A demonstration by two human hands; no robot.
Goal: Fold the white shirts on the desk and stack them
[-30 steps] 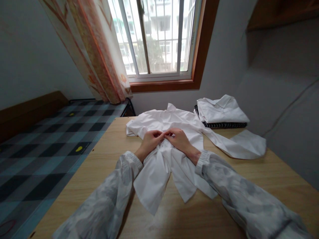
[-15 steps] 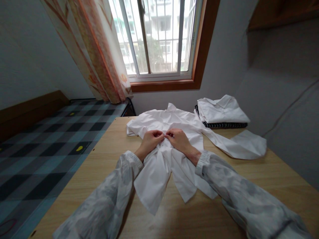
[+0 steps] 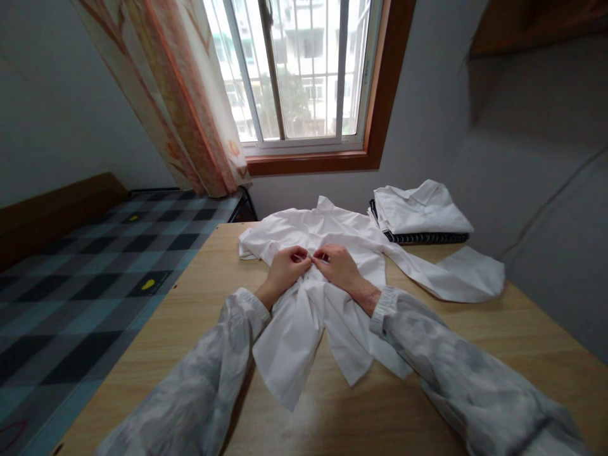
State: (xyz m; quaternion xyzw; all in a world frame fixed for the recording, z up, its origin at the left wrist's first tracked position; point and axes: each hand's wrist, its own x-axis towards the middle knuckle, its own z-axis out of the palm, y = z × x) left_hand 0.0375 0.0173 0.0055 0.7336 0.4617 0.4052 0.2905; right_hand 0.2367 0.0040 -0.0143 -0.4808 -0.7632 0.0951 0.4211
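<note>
The white shirt [image 3: 311, 305] looks light, soft and easily creased, likely best taken in a gentle pinch at its front edges. It lies spread on the tabletop [image 3: 185, 335] beneath the left hand [image 3: 286, 272] and right hand [image 3: 341, 269], fanning out on the near side; the hands meet mid-front, pinching the cloth

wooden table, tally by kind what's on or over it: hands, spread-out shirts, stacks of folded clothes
Left hand and right hand: 2
Spread-out white shirt: 1
Stack of folded clothes: 1
Total: 4
</note>
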